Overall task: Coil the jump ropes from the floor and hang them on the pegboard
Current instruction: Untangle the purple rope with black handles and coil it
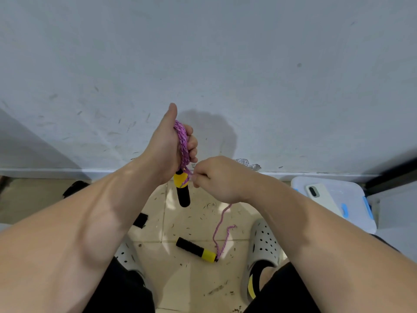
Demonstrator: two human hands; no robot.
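1. Two bare hands meet in front of a pale wall (203, 53), above a tiled floor (180, 285).
2. The left hand (165, 147) is raised with its thumb pointing up. Its fingers are curled tight round several loops of a pink jump rope (183, 141).
3. The first handle (182, 190), yellow at the top and black below, hangs from the bottom of that fist and points down.
4. The right hand (216, 179) sits just beside the left and a little lower. Its fingers are bent in, and they pinch the rope close to the top of the hanging handle.
5. From under the right hand a loose strand of the same rope drops to the floor and kinks once.
6. The strand ends at the second handle (195, 249), which lies flat on the tiles between the feet, its yellow end toward the right.
7. The person wears white clogs with holes. The right clog (261, 245) shows plainly, while the left clog (126, 251) is partly hidden by the left forearm.
8. A white plastic box (354, 195) with blue latches stands at the right, near the wall.
9. A phone (322, 199) lies on the lid of the box, its camera side up.
10. A small black piece (140, 220) lies on the tiles beside the left forearm; what it is cannot be told.
11. Fine scraps of debris are scattered across the floor around the second handle.
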